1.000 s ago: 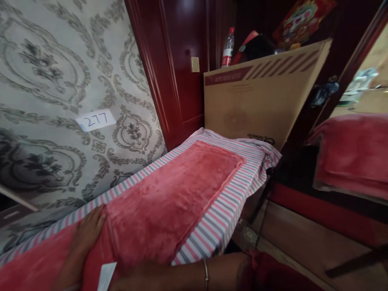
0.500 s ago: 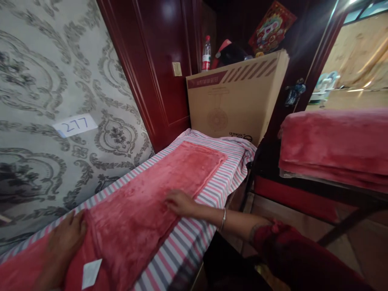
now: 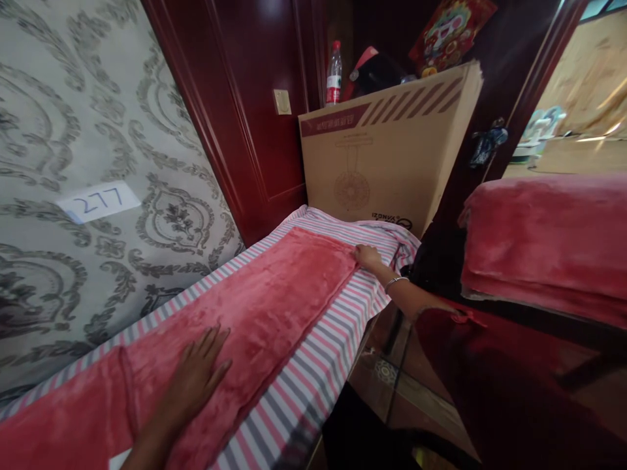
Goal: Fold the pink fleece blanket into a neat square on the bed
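On striped cloth (image 3: 323, 343), left fingers (image 3: 210, 339) splay flat across plush fabric (image 3: 274, 281), right fingers (image 3: 361, 252) pinching its corner.

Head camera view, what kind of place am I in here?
Probably a room in a home: there's ornate patterned wallpaper, dark red panelling and a bright red decoration. I can't be certain, though.

A long, rectangular piece of pinkish-red plush fabric (image 3: 274, 294) is lying flat along a pink, grey and white striped cloth (image 3: 304, 385), which is showing beside both long edges. Its soft pile is showing lighter and darker patches, and a seam or fold is crossing its near part.
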Action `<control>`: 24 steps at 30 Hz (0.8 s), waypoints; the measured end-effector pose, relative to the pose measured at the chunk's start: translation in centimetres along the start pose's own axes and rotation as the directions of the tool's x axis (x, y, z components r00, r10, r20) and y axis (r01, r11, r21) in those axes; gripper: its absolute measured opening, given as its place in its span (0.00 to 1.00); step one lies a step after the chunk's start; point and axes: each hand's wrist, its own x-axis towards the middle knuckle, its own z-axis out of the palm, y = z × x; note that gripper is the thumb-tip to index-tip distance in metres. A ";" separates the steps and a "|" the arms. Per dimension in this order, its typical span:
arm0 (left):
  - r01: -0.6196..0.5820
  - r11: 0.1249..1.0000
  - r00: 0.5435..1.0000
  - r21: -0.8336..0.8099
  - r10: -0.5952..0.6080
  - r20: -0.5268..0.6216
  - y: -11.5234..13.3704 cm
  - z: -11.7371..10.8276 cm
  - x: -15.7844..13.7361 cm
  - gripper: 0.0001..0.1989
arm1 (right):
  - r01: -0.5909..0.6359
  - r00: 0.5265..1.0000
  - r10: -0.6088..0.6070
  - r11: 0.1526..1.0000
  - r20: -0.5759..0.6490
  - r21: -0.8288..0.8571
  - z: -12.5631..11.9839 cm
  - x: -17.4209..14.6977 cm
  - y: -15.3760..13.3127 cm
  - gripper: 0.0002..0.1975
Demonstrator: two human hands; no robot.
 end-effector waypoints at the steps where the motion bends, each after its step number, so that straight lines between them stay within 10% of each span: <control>1: -0.002 1.000 1.000 0.000 0.002 -0.011 0.0 0.3 -0.2 0.31 | 0.004 1.000 -0.003 1.000 0.025 -0.017 0.2 0.6 0.3 0.19; 24: -0.008 1.000 0.999 -0.006 0.008 0.035 0.5 0.3 -0.9 0.33 | 0.083 0.996 -0.079 0.992 0.051 -0.098 1.3 3.4 3.4 0.18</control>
